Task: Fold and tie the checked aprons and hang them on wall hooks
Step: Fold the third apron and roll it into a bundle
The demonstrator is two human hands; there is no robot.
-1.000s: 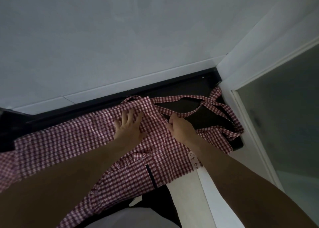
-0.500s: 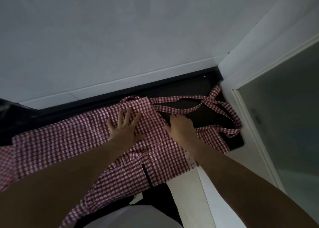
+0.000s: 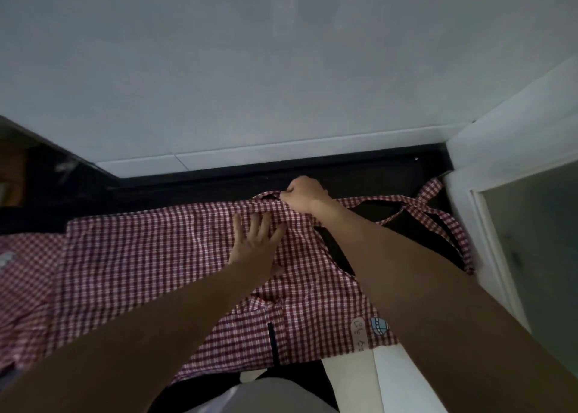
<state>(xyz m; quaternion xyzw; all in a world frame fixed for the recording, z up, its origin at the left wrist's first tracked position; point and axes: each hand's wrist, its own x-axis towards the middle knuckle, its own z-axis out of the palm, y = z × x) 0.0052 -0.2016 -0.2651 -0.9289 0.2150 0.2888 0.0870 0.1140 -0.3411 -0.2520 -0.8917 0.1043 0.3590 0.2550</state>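
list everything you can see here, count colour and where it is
checked apron: one, red and white, spread flat across the dark counter
apron straps: several, red and white check, trailing over the counter to the right, toward the corner
label: one, pale with print, on the apron's near right edge
dark counter: one, black, running along the wall
wall: pale grey, behind the counter
frosted panel: one, grey-green in a white frame, far right
left hand: one, fingers spread, pressing flat on the apron
right hand: one, gripping the apron's far edge
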